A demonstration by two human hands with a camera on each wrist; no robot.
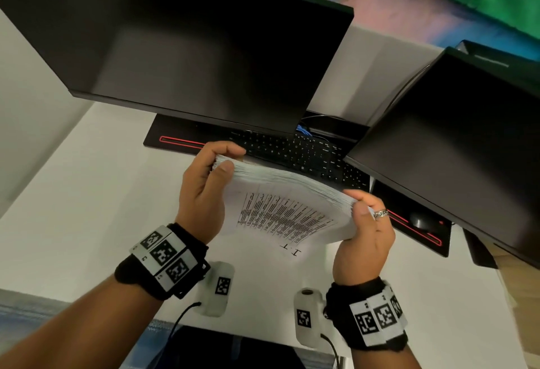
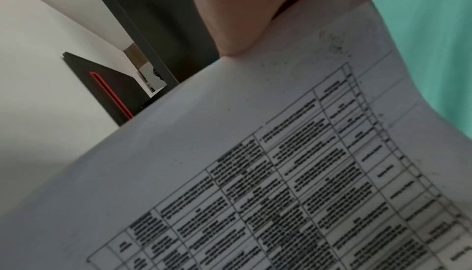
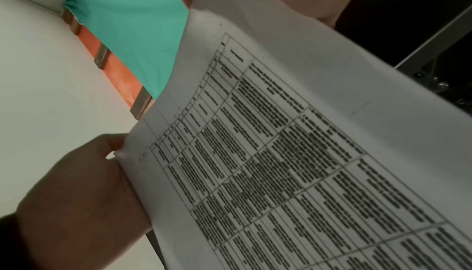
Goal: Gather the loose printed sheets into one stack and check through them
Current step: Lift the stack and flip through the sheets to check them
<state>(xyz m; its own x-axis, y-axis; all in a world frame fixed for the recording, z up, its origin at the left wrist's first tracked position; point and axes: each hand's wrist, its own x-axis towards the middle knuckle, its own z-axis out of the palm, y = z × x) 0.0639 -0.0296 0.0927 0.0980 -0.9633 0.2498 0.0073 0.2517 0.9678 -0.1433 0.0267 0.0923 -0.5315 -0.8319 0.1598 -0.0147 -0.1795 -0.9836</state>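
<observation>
A thick stack of printed sheets with a dense table on its near face is held up above the white desk, bowed between both hands. My left hand grips its left end, thumb on the near face and fingers curled over the top edge. My right hand, with a ring on one finger, grips the right end the same way. In the left wrist view the printed table fills the frame under my thumb. In the right wrist view the stack shows with the left hand at its far end.
Two dark monitors hang over the desk's back. A black keyboard lies just behind the stack on a black mat with red trim. A mouse sits at the right under the second monitor.
</observation>
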